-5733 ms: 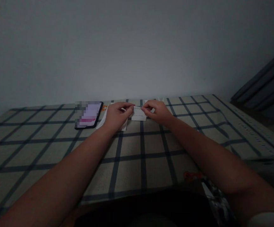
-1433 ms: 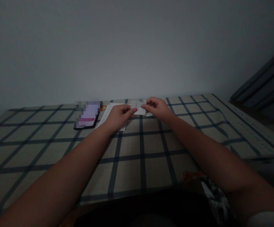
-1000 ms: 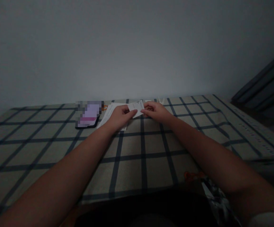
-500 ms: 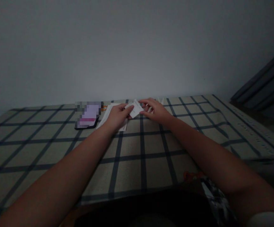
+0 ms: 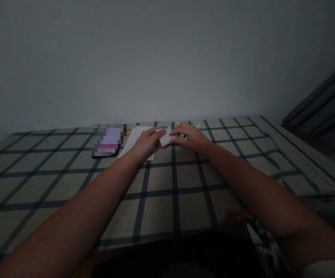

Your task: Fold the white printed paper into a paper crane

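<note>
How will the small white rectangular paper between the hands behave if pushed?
The white paper is probably light, looking thin. It may resist slight bending, since its visible face looks nearly flat. Rolling seems unlikely given its corners.

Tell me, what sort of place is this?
Probably a room at home: a checked cloth is spread before a plain wall, with dark folded fabric, perhaps a curtain, at the picture's right.

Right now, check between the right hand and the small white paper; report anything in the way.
Nothing visible: the right hand is at the right edge of the small white paper; whether it touches is unclear. The left hand holds the paper's left side. The phone and larger sheets lie farther left.
</note>
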